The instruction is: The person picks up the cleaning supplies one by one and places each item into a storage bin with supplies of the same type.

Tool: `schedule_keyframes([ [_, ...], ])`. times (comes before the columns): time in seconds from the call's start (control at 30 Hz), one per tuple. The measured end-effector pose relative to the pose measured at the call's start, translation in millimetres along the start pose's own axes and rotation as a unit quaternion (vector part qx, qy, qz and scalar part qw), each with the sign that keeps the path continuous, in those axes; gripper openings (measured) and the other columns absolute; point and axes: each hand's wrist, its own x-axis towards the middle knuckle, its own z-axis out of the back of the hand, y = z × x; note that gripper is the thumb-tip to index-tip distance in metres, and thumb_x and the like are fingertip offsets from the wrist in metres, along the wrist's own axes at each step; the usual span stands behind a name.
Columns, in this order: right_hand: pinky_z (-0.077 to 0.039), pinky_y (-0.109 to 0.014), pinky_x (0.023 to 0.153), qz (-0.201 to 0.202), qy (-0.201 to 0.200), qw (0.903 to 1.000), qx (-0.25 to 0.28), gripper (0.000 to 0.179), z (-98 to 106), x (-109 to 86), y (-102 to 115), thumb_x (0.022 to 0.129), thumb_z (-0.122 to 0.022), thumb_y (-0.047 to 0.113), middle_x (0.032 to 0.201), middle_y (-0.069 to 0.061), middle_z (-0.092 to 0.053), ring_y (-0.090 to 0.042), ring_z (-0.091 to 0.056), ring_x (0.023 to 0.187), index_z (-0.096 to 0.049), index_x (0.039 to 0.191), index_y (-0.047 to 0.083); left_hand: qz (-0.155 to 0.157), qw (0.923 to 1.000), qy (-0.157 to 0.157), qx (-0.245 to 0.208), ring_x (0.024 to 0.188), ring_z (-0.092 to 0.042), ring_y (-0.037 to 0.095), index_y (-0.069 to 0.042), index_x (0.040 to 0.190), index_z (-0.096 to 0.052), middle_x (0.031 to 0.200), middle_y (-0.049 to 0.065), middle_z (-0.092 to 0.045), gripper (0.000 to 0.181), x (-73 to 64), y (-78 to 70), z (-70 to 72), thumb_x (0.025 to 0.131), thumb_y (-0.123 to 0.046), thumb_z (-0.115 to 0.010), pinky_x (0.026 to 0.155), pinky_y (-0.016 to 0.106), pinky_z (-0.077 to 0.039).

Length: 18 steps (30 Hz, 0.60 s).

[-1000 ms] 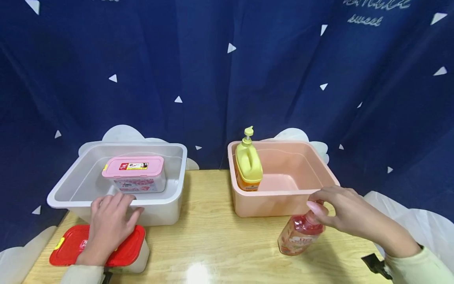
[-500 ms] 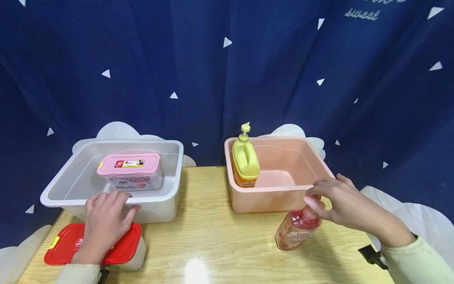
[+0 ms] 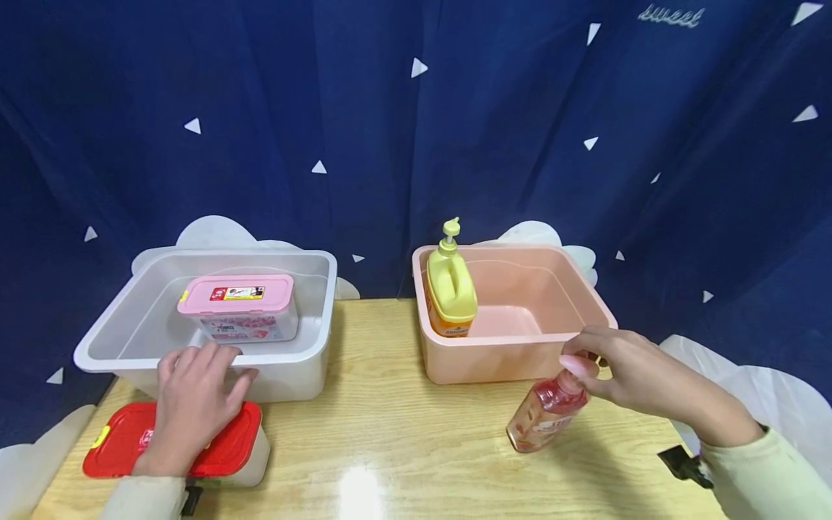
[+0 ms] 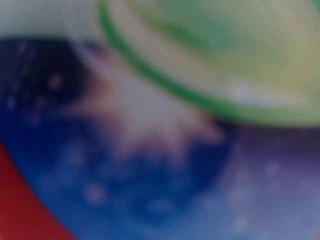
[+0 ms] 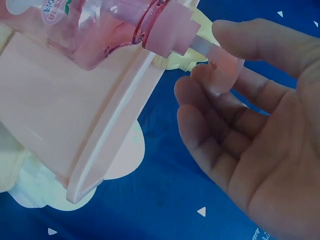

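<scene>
My right hand (image 3: 627, 372) pinches the pump head (image 5: 225, 70) of a pink pump bottle (image 3: 542, 415) between thumb and fingers. The bottle looks tilted to the right in the head view, in front of the peach bin; I cannot tell whether its base touches the table. In the right wrist view the remaining fingers are curled below the pump. My left hand (image 3: 195, 404) lies over a red-lidded box (image 3: 227, 448), its fingers relaxed and their tips at the front rim of the white bin (image 3: 286, 379). Contact there is unclear. The left wrist view shows only a blurred printed surface.
A pink-lidded OMO box (image 3: 240, 310) sits inside the white bin. In the peach bin (image 3: 520, 343), a yellow pump bottle (image 3: 451, 296) stands at the left end. Wooden table (image 3: 373, 361) lies between the bins, with a blue curtain (image 3: 364, 130) behind.
The head view has shifted slightly. The pink bottle's label has turned a little in the right hand's grip. My left hand keeps its place by the white bin.
</scene>
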Motion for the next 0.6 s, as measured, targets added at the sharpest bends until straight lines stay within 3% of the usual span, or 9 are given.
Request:
schedule_keyframes([
  [0.2,-0.038,-0.008,0.063,0.009,0.007,0.9996,0.026,0.031,0.9,-0.3,-2.6,0.073,-0.076,0.001,0.076,0.025,-0.051,0.010,-0.047,0.069,-0.063,0.084,0.026,0.003,1.0000,0.000,-0.002,0.088,-0.055,0.036,-0.007,0.109,-0.064,0.102,0.017,-0.067,0.045,1.0,-0.4,-0.2,0.070,-0.018,-0.082,0.095,0.058,-0.033],
  [0.6,-0.037,-0.007,0.066,-0.004,0.031,0.9995,0.003,0.034,10.1,-1.8,-5.2,0.070,-0.079,0.002,0.078,0.026,-0.050,0.009,-0.046,0.072,-0.064,0.084,0.028,0.000,1.0000,-0.001,-0.002,0.088,-0.054,0.035,-0.006,0.108,-0.064,0.101,0.018,-0.066,0.044,0.6,0.2,0.7,0.070,-0.018,-0.082,0.095,0.058,-0.032],
])
